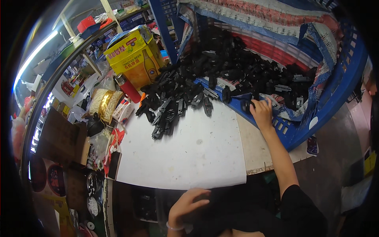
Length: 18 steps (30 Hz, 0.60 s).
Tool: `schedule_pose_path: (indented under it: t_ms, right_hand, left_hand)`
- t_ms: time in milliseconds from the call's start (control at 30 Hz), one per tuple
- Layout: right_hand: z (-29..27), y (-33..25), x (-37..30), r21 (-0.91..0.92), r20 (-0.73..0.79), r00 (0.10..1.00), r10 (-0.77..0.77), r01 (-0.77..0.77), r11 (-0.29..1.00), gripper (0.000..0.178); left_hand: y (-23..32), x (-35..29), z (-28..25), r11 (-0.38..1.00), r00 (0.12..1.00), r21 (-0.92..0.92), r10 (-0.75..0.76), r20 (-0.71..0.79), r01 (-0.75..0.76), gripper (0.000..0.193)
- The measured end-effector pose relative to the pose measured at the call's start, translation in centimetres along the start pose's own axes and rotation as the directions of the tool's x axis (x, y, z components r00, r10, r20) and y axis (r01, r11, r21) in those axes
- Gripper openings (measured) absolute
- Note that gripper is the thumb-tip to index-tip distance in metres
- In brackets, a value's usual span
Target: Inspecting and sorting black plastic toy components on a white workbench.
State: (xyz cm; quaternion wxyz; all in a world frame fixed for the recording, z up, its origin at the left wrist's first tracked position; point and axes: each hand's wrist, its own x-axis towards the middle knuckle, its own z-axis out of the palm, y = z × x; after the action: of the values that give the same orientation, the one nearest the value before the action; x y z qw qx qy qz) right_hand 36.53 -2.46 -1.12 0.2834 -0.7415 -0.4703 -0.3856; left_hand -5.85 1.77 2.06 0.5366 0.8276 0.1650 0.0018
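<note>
A large blue plastic basket (334,114) lies tipped toward the white-topped table, lined with a striped woven sack (272,14). Small black plastic parts (244,65) fill it and spill over its lower side into a heap (166,114) on the table. My right hand (262,113) reaches to the basket's lower rim, its fingertips closed at a small black part (245,106); the grip is partly hidden. Close to my body, just off the table's front edge, my left hand (190,204) hangs with thumb and fingers apart, holding nothing.
White sheeting (189,158) covers the table. Along its left side stand a yellow carton (136,59), a red cylinder with a metallic cap (128,89), a roll of cream-coloured cord (104,103) and plastic bags. A brown cardboard box (59,134) sits farther left.
</note>
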Motion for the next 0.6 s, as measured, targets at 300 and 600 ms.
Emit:
schedule_pose_path:
  t_ms: [300, 600]
  right_hand:
    - [-7.7, -8.5, -6.8, 0.495, 0.467, 0.667, 0.580, -0.741, 0.454, 0.024]
    - [-11.2, -11.6, -7.7, 0.575, 0.762, 0.526, 0.377, -0.817, -0.024, 0.024]
  left_hand:
    - [1.2, 10.3, 5.8, 0.967, 0.847, 0.035, 0.239, -0.475, -0.253, 0.045]
    - [0.5, 10.1, 6.1, 0.967, 0.727, 0.088, 0.238, -0.644, -0.239, 0.028]
